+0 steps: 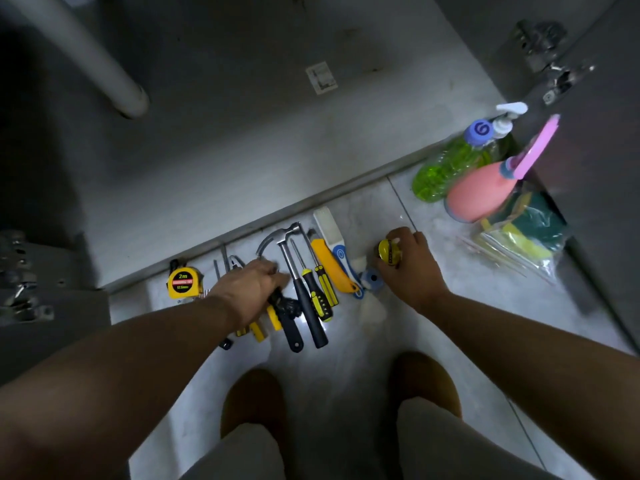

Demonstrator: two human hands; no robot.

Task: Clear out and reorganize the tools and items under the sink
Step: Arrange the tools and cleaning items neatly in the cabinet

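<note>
Tools lie in a row on the tiled floor in front of the open sink cabinet. My left hand (250, 288) curls round a black-and-yellow handled tool (281, 308) among pliers and screwdrivers. My right hand (410, 263) grips a small yellow round object (388, 251). Between the hands lie a hammer (298, 282), two yellow-and-black screwdrivers (320, 292), a yellow utility knife (329, 263) and a white-and-blue brush (335, 240). A yellow 2m tape measure (183, 281) sits at the row's left end.
The cabinet floor (242, 150) holds a white drain pipe (104, 71) at the back left. At the right stand a green detergent bottle (446, 164), a pink spray bottle (481, 195) and a bag of sponges (526, 233) by the cabinet door (595, 150). My knees and slippers are below.
</note>
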